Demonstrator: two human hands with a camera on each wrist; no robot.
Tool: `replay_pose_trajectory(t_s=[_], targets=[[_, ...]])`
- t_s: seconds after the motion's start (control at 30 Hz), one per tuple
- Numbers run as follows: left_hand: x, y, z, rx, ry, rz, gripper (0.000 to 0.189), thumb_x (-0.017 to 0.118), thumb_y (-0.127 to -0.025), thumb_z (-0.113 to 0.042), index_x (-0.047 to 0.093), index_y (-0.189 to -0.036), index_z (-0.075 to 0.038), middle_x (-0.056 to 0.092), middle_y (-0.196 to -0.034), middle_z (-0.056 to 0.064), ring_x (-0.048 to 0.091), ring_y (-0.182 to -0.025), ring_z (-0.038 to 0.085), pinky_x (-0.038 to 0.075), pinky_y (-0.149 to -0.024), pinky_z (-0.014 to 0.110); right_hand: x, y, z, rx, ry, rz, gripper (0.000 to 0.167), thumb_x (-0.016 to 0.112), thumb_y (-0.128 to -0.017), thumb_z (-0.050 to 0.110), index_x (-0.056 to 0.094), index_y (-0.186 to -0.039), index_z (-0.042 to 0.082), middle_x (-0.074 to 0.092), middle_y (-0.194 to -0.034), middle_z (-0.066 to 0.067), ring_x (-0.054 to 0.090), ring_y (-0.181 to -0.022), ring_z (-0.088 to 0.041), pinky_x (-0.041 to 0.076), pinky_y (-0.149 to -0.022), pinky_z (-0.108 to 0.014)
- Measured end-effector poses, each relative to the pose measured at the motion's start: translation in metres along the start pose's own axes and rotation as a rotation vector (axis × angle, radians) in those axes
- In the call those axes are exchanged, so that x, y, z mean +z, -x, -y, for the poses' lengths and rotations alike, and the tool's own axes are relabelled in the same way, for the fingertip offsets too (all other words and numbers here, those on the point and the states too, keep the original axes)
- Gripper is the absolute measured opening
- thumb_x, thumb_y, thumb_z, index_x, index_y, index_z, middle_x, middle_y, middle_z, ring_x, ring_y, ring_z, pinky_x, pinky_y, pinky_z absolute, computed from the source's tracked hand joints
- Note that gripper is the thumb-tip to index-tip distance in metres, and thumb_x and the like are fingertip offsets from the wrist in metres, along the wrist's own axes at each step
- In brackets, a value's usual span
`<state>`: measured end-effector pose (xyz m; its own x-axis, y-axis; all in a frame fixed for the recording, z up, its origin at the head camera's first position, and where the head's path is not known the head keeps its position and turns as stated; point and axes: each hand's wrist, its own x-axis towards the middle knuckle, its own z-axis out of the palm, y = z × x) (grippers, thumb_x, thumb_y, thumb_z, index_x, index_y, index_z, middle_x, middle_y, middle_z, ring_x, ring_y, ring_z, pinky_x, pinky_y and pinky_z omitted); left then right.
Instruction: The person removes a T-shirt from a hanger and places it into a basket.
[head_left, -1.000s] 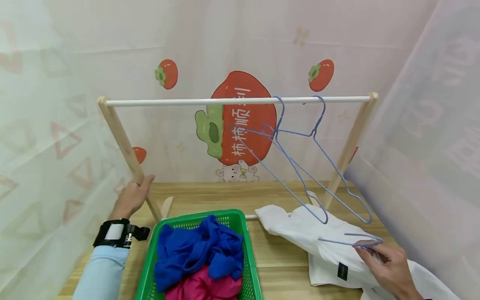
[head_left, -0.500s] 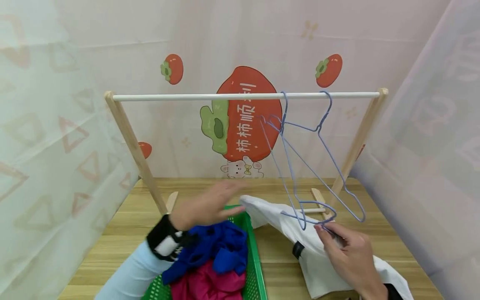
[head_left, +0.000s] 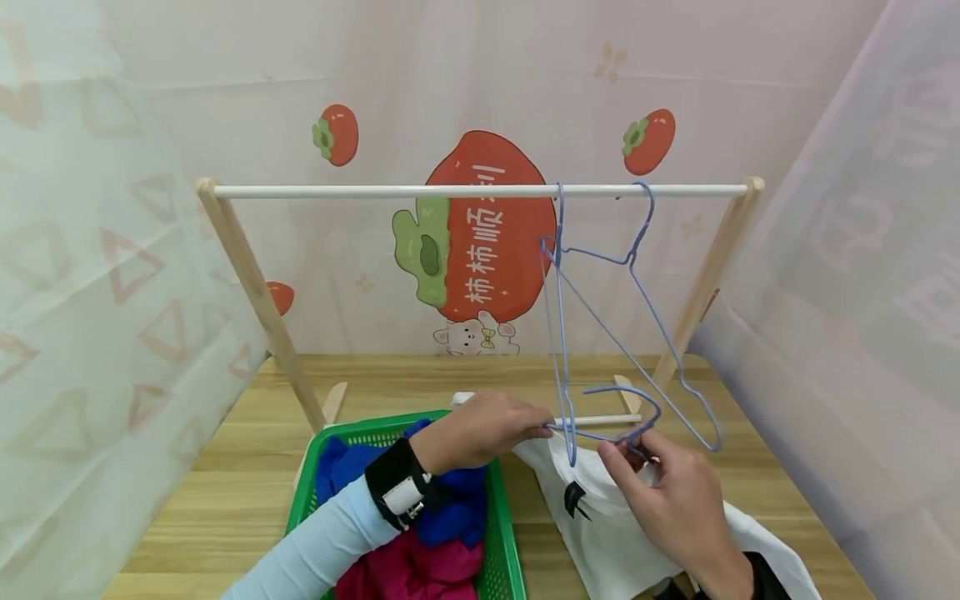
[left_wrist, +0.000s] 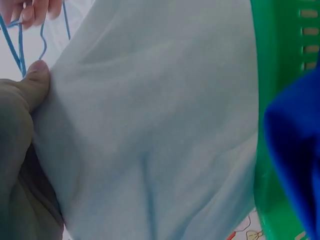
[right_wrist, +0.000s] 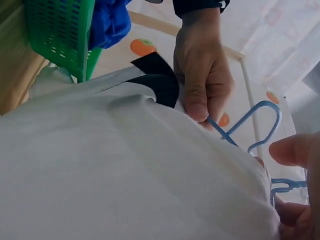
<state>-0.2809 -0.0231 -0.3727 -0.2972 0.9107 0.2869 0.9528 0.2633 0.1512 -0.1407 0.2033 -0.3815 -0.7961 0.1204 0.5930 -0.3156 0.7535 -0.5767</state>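
A blue wire clothes hanger [head_left: 654, 408] is pinched near its neck by my right hand [head_left: 678, 500], its hook pointing up and left. My left hand [head_left: 487, 427] reaches over the basket and pinches the end of the hanger's arm. In the right wrist view the left thumb [right_wrist: 198, 111] presses on the blue wire at the garment's edge. The white garment [head_left: 592, 542], with a black label [head_left: 574, 498] at its neckline, lies under both hands and spreads across the left wrist view. Part of the hanger is hidden by the cloth.
Two blue hangers [head_left: 637, 242] hang from the white rail [head_left: 375, 192] of a wooden-legged rack. At left centre stands a green basket [head_left: 510, 533] with blue cloth [head_left: 465, 508] and dark pink cloth [head_left: 412, 567] in it. Printed curtains surround the wooden table [head_left: 202, 500].
My left hand has left the rack's left leg and crossed right to the hanger and white garment. My right hand has brought the hanger left and up. A hanging hanger has swung.
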Motion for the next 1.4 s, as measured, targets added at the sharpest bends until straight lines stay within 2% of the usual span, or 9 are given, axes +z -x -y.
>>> replay_pose_trajectory(t_s=[0.23,0.4,0.6,0.83,0.93,1.07,1.2,1.33,1.4], targets=[[0.006,-0.001,0.0,-0.002,-0.003,0.025,0.017,0.059,-0.108,-0.028,0.069,-0.111,-0.015,0.078,-0.094,-0.006,0.061,-0.073,0.006,0.039,-0.066,0.008,-0.001,0.001,-0.003,-0.018,0.097,0.013,0.035,0.071,-0.101,0.02,0.061,-0.069,0.03,0.051,-0.059,0.024,0.038,-0.047,0.007,0.032,-0.048,-0.022],[0.009,0.006,0.01,0.006,0.001,0.009,0.015,0.06,-0.108,-0.026,0.069,-0.103,-0.016,0.077,-0.091,-0.007,0.06,-0.072,0.005,0.039,-0.065,0.009,-0.008,0.005,-0.015,-0.072,0.196,-0.047,0.038,0.07,-0.098,0.016,0.06,-0.064,0.029,0.054,-0.056,0.024,0.035,-0.048,0.009,0.027,-0.045,-0.018],[0.009,0.015,0.033,-0.032,0.176,-0.01,0.016,0.059,-0.108,-0.017,0.072,-0.101,-0.01,0.071,-0.087,-0.003,0.057,-0.074,0.004,0.048,-0.072,0.012,-0.025,0.01,-0.045,-0.07,0.251,-0.092,0.038,0.067,-0.099,0.013,0.068,-0.064,0.03,0.071,-0.068,0.01,0.041,-0.054,0.011,0.027,-0.045,-0.017],[0.006,0.015,0.047,-0.104,0.304,0.006,0.017,0.059,-0.108,-0.013,0.073,-0.106,-0.006,0.063,-0.078,-0.001,0.057,-0.072,0.004,0.048,-0.069,0.014,-0.044,0.018,-0.07,0.039,0.238,-0.149,0.03,0.061,-0.101,0.012,0.069,-0.073,0.019,0.055,-0.061,0.007,0.041,-0.059,0.008,0.03,-0.05,-0.023],[0.007,0.008,0.047,-0.158,0.322,0.035,0.02,0.055,-0.11,-0.017,0.066,-0.096,-0.007,0.044,-0.071,-0.004,0.05,-0.067,0.006,0.04,-0.064,0.017,-0.046,0.016,-0.073,0.122,0.227,-0.109,0.04,0.058,-0.106,0.018,0.062,-0.067,0.024,0.056,-0.063,0.007,0.043,-0.062,0.006,0.032,-0.054,-0.023],[0.01,-0.005,0.042,-0.31,0.417,0.032,0.029,0.053,-0.112,-0.023,0.06,-0.088,-0.009,0.039,-0.07,-0.005,0.045,-0.064,0.008,0.036,-0.062,0.02,-0.045,0.01,-0.07,0.206,0.206,-0.057,0.042,0.054,-0.11,0.026,0.064,-0.07,0.024,0.071,-0.077,-0.003,0.047,-0.067,0.009,0.035,-0.059,-0.02],[0.014,-0.015,0.032,-0.438,0.555,0.028,0.036,0.053,-0.112,-0.024,0.056,-0.078,-0.012,0.037,-0.066,-0.005,0.04,-0.059,0.01,0.033,-0.058,0.021,-0.04,0.003,-0.064,0.189,0.203,0.0,0.042,0.051,-0.112,0.029,0.072,-0.076,0.024,0.081,-0.096,-0.006,0.056,-0.078,0.014,0.039,-0.062,-0.017],[0.019,-0.025,0.018,-0.485,0.606,0.13,0.042,0.053,-0.112,-0.025,0.055,-0.073,-0.012,0.036,-0.062,-0.005,0.037,-0.055,0.011,0.032,-0.055,0.022,-0.029,-0.008,-0.052,0.128,0.219,0.083,0.042,0.05,-0.113,0.03,0.081,-0.088,0.02,0.082,-0.096,-0.004,0.067,-0.079,-0.004,0.042,-0.061,-0.02],[0.022,-0.033,0.01,-0.479,0.556,0.212,0.038,0.053,-0.112,-0.028,0.057,-0.077,-0.014,0.039,-0.065,-0.007,0.039,-0.058,0.009,0.034,-0.056,0.021,-0.022,-0.016,-0.045,0.116,0.233,0.125,0.043,0.049,-0.114,0.034,0.084,-0.094,0.019,0.081,-0.095,-0.002,0.063,-0.071,-0.009,0.039,-0.057,-0.024]])
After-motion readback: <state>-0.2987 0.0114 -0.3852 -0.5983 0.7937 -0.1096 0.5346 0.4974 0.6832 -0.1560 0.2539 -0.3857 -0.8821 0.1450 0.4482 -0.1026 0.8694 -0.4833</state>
